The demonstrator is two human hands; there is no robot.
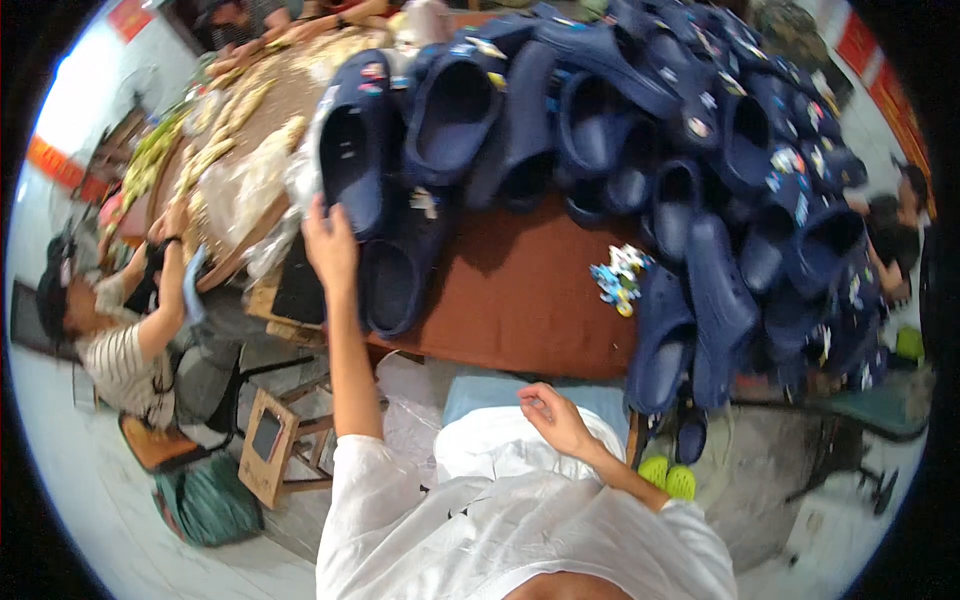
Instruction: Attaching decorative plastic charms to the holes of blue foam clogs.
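Observation:
At the table's left edge, my left hand (331, 245) grips the heel end of a navy clog (352, 165), which has small coloured charms on its toe. Another navy clog (393, 285) lies beside it, close to my wrist. My right hand (557, 420) is over my lap with its fingers curled together; whatever they may hold is hidden. Ahead of it, on the brown tabletop (530, 290), sits a small pile of blue and white charms (621, 278). Several more navy clogs (450, 115) are heaped along the far side and right of the table.
On the left, a person (130, 320) sits at another table (285, 95) with pale strands and plastic bags on it. More people are at the far left and far right. A wooden stool (268, 450), a green bag (208, 500) and lime-green clogs (667, 477) are on the floor.

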